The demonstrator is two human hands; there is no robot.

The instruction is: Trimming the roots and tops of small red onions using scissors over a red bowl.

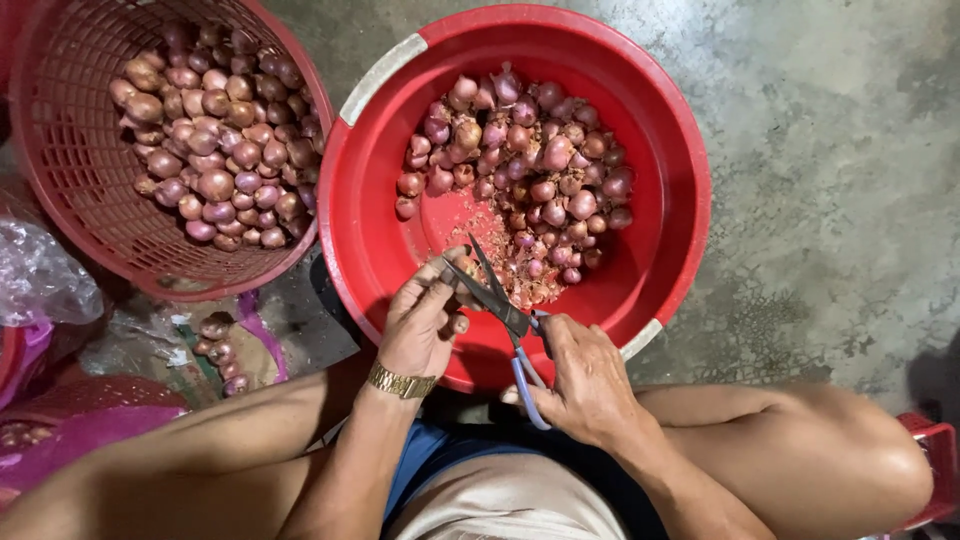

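My left hand [422,320], with a gold watch on its wrist, holds a small shallot [455,324] over the near rim of a red round basin [660,250]. My right hand [580,375] grips a pair of scissors [500,300] with pale blue handles; the dark blades are apart and point up-left at what the left fingers pinch. In the basin lie a heap of purple shallots [525,160] and a patch of cut trimmings [505,255].
A red mesh basket [70,170] full of shallots stands at the upper left. A clear plastic bag [40,275], a few loose shallots [218,350] and pink net sacks lie at the left. Concrete floor spreads to the right. My bare knees frame the bottom.
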